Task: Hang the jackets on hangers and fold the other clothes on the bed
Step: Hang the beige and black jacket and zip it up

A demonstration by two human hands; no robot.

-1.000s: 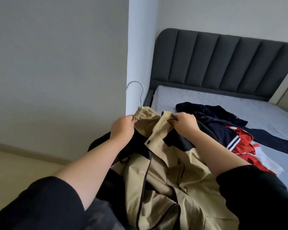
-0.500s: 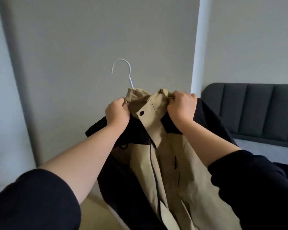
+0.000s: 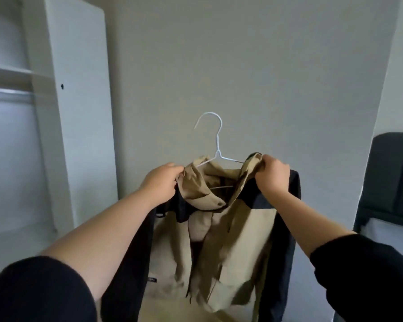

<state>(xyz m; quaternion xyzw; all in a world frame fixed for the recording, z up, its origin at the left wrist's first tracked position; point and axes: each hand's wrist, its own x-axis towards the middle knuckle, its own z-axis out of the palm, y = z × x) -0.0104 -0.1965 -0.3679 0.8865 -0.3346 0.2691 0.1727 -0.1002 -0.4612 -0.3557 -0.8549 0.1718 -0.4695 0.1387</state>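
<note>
Between the white wardrobe side panel on the left and the dark padded headboard at the right edge, a plain grey wall fills the background. The wardrobe stands open at the far left, showing a shelf with a hanging rail just beneath it. Below the headboard a strip of pale mattress shows.

Held up in front of the wall, a tan jacket with dark navy shoulders and sleeves hangs open down the front. The left hand pinches the left edge of the collar with curled fingers. The right hand has its fingers closed round the right side of the collar, slightly higher. A white wire hanger sits with its arms inside the neck opening, its hook upright above the collar, between the two hands and touching neither.

A small dark tag shows low on the jacket's left side, too blurred to read.
</note>
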